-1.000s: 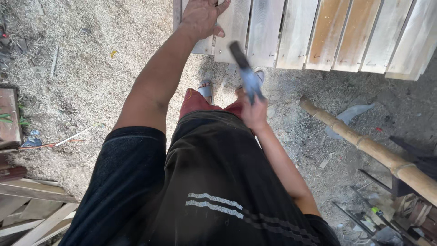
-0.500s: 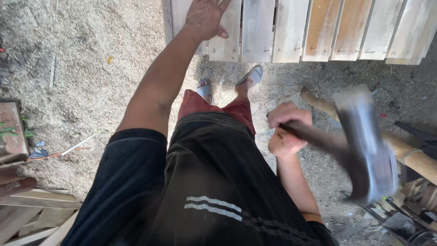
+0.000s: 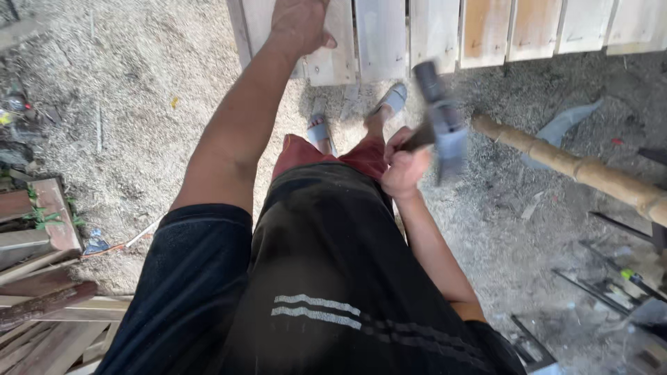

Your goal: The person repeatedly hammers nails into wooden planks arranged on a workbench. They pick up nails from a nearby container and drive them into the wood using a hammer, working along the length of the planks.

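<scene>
At centre frame, a hammer (image 3: 438, 121) is being gripped in the clenched right hand (image 3: 405, 161).
Its blurred head is being held above the sandy ground, just below the pale wooden pallet (image 3: 431, 31) at top, where the left hand (image 3: 299, 24) is being pressed flat, grasping nothing; a bamboo pole (image 3: 577, 169) is lying at right.

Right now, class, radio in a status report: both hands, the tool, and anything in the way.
Left hand flat on the wooden slats. Right hand shut on the hammer, head blurred above the feet. Bamboo pole lies off to the right, clear of the hammer.
</scene>
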